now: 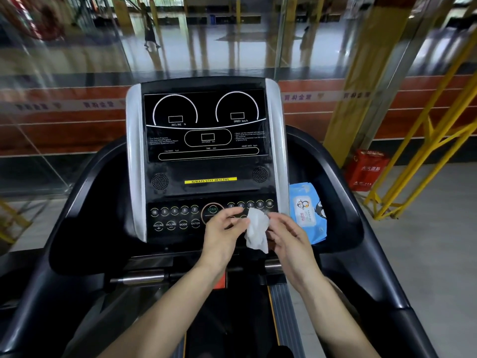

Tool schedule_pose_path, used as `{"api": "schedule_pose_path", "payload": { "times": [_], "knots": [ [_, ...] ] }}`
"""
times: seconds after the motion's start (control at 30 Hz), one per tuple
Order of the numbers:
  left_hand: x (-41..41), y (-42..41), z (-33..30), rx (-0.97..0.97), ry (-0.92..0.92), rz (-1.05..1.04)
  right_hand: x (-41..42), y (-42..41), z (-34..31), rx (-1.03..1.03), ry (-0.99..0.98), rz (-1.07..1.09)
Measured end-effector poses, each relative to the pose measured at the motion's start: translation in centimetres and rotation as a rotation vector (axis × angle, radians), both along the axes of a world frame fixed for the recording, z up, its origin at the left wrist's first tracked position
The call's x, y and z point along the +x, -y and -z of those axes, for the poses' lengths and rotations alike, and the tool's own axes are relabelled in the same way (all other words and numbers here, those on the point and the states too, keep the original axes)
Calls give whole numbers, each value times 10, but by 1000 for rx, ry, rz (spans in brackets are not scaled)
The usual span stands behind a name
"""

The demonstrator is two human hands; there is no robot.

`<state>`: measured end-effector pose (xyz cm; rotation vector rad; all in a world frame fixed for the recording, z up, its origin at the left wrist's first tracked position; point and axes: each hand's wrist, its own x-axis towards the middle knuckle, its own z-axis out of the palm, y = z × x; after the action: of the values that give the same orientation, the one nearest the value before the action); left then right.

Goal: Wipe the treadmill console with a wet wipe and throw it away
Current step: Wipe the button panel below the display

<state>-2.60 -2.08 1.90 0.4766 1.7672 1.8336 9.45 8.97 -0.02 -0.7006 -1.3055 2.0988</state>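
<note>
A person's left hand point(221, 235) and right hand point(289, 237), close together, pinch a crumpled wet wipe point(256, 229) just above the treadmill console point(206, 161) buttons; spreading it flat first should give fuller contact when wiping.

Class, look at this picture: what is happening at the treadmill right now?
A person standing on the treadmill holds a white wet wipe between the left hand and right hand, in front of the console's button panel. A blue wipe pack sits in the tray to the console's right.
</note>
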Motion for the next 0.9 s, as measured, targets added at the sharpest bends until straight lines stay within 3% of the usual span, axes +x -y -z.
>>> {"api": "schedule_pose_path", "payload": {
  "times": [0.13,0.53,0.9],
  "knots": [
    [0,4,-3,22,6,-38,0,5,-1,183,75,23],
    [0,10,-1,-3,67,-55,12,-2,-3,477,100,71],
    [-6,11,-8,193,521,-70,17,-6,2,659,199,-167]
  ]
}}
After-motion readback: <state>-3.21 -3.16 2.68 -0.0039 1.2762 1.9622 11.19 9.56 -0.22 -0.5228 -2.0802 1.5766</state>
